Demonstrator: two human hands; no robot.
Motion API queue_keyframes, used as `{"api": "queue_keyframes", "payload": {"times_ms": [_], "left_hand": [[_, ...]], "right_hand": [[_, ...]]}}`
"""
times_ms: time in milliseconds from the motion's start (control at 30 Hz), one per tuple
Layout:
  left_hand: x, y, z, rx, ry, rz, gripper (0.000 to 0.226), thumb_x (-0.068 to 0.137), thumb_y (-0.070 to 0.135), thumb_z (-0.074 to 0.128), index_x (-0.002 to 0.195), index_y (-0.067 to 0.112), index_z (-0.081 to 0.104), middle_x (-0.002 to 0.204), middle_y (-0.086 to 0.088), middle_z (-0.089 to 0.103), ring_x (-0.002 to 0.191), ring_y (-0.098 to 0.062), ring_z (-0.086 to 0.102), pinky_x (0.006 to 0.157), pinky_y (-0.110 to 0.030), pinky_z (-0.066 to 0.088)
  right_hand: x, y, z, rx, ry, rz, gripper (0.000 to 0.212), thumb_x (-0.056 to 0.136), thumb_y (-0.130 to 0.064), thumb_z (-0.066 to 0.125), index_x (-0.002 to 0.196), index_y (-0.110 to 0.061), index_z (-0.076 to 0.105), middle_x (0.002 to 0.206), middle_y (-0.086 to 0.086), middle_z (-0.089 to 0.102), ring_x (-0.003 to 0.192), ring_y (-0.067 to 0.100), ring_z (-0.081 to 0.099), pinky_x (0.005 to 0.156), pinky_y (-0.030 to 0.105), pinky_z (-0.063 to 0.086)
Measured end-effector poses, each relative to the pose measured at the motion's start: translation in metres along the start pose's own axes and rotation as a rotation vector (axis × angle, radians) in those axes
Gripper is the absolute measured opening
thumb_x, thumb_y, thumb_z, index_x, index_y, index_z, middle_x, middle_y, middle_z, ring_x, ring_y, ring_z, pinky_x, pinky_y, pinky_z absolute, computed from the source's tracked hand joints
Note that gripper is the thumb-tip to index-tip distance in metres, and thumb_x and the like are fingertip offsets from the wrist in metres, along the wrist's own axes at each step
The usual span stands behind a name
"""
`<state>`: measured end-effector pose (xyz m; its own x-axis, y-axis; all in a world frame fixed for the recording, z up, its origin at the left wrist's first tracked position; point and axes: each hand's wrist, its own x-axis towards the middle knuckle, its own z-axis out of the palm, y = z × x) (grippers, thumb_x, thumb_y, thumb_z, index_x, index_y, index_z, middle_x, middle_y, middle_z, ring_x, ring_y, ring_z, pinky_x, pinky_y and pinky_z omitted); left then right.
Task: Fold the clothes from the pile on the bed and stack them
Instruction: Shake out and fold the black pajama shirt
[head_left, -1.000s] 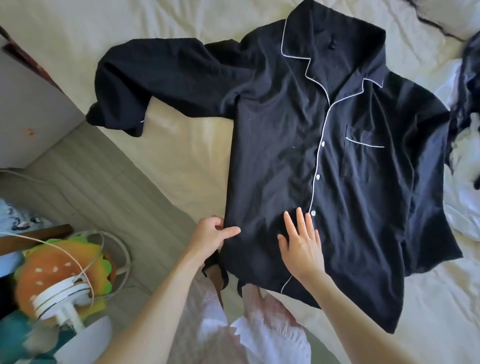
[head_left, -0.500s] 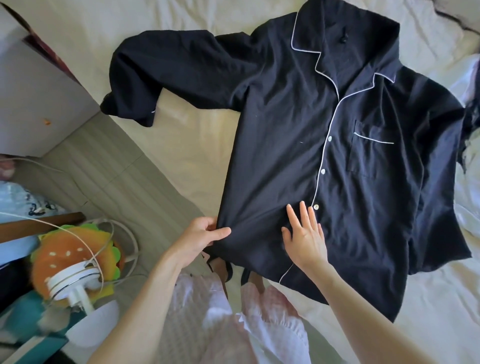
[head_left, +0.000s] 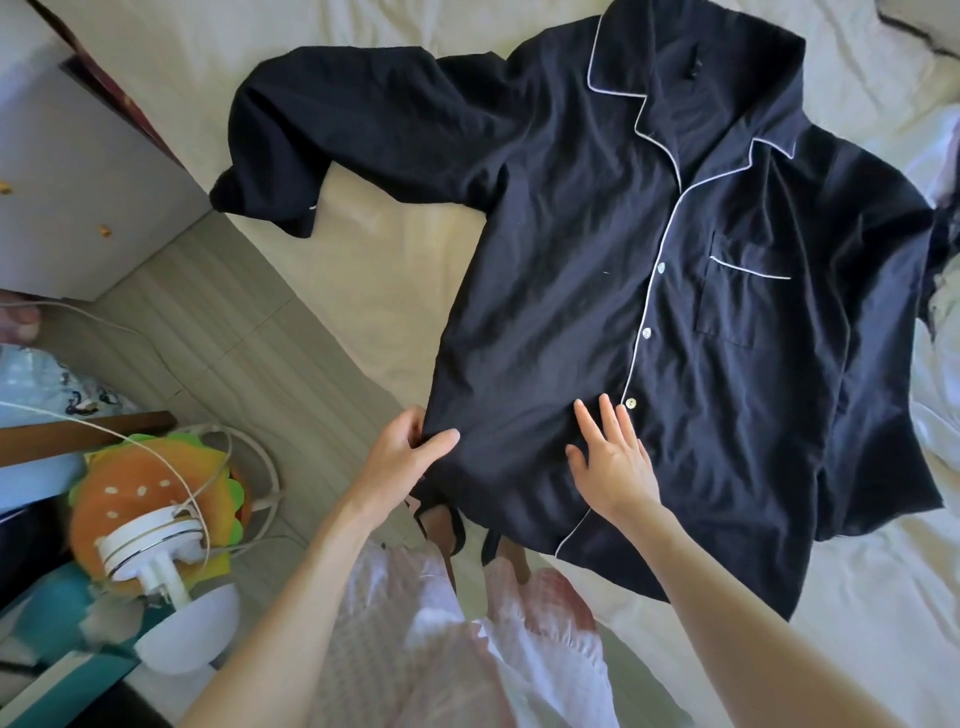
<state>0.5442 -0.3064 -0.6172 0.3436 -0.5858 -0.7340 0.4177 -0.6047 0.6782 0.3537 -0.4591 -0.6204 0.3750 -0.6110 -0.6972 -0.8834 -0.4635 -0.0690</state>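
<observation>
A black pyjama shirt (head_left: 597, 291) with white piping and white buttons lies front up, spread across the cream bed sheet (head_left: 363, 270). Its left sleeve (head_left: 353, 130) stretches toward the bed's left edge; the right sleeve is folded along the body. My left hand (head_left: 405, 452) pinches the shirt's lower left side seam near the hem. Flat on the fabric beside the button line lies my right hand (head_left: 613, 457), fingers straight. At the right edge, a pile of white and dark clothes (head_left: 940, 364) is partly out of frame.
The bed's edge runs diagonally at the left, with wood-look floor (head_left: 208, 332) beyond it. A white cabinet (head_left: 67, 182) stands at the upper left. A burger-shaped cushion (head_left: 130, 493), a white fan (head_left: 156, 551) and cables crowd the floor at lower left.
My left hand has slid slightly down the shirt's side seam, still pinching it. My right hand stays flat by the buttons. The view has shifted a little.
</observation>
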Motion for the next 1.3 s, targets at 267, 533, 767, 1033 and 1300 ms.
{"api": "queue_keyframes", "payload": {"times_ms": [267, 533, 767, 1033, 1300], "left_hand": [[-0.01, -0.027, -0.043, 0.194, -0.006, -0.127, 0.014, 0.089, 0.014, 0.063, 0.102, 0.018, 0.061, 0.099, -0.005, 0.068, 0.096, -0.017, 0.061, 0.078, -0.025, 0.045], [-0.026, -0.043, -0.029, 0.529, 0.33, 0.021, 0.038, 0.1, 0.027, 0.039, 0.072, 0.003, 0.047, 0.072, -0.015, 0.055, 0.074, -0.033, 0.048, 0.065, -0.035, 0.032], [-0.01, -0.068, -0.054, 0.749, 0.288, -0.175, 0.026, 0.099, 0.024, 0.042, 0.089, 0.006, 0.057, 0.085, -0.015, 0.063, 0.088, -0.038, 0.056, 0.069, -0.035, 0.036], [0.071, 0.006, -0.09, 0.519, 0.445, -0.113, 0.039, 0.1, 0.025, 0.042, 0.134, 0.007, 0.043, 0.133, -0.013, 0.052, 0.122, -0.028, 0.048, 0.094, -0.032, 0.037], [0.136, 0.127, -0.136, 0.56, 0.72, 0.21, 0.09, 0.085, 0.024, 0.069, 0.148, 0.003, 0.01, 0.155, -0.013, 0.017, 0.142, -0.027, 0.019, 0.112, -0.036, 0.024]], "right_hand": [[-0.003, -0.003, 0.003, -0.004, 0.003, 0.018, 0.059, 0.1, -0.035, 0.037, 0.152, -0.027, 0.01, 0.16, 0.002, -0.001, 0.146, 0.023, -0.006, 0.117, 0.045, 0.014], [-0.024, -0.009, 0.025, -0.161, 0.086, -0.099, 0.06, 0.099, -0.039, 0.034, 0.152, -0.028, 0.006, 0.16, 0.003, -0.004, 0.147, 0.025, -0.003, 0.116, 0.047, 0.009], [-0.024, -0.01, 0.028, -0.182, 0.094, -0.093, 0.058, 0.099, -0.041, 0.033, 0.151, -0.026, 0.012, 0.16, 0.005, 0.002, 0.147, 0.026, -0.002, 0.117, 0.049, 0.004], [0.044, -0.049, -0.02, -0.107, 0.247, -0.202, 0.06, 0.099, -0.042, 0.035, 0.152, -0.025, 0.011, 0.16, 0.007, 0.003, 0.147, 0.028, 0.0, 0.116, 0.05, 0.009], [0.099, -0.093, -0.047, -0.089, 0.239, -0.214, 0.07, 0.097, -0.05, 0.035, 0.15, -0.031, -0.005, 0.159, 0.002, -0.011, 0.145, 0.029, -0.01, 0.112, 0.06, 0.008]]}}
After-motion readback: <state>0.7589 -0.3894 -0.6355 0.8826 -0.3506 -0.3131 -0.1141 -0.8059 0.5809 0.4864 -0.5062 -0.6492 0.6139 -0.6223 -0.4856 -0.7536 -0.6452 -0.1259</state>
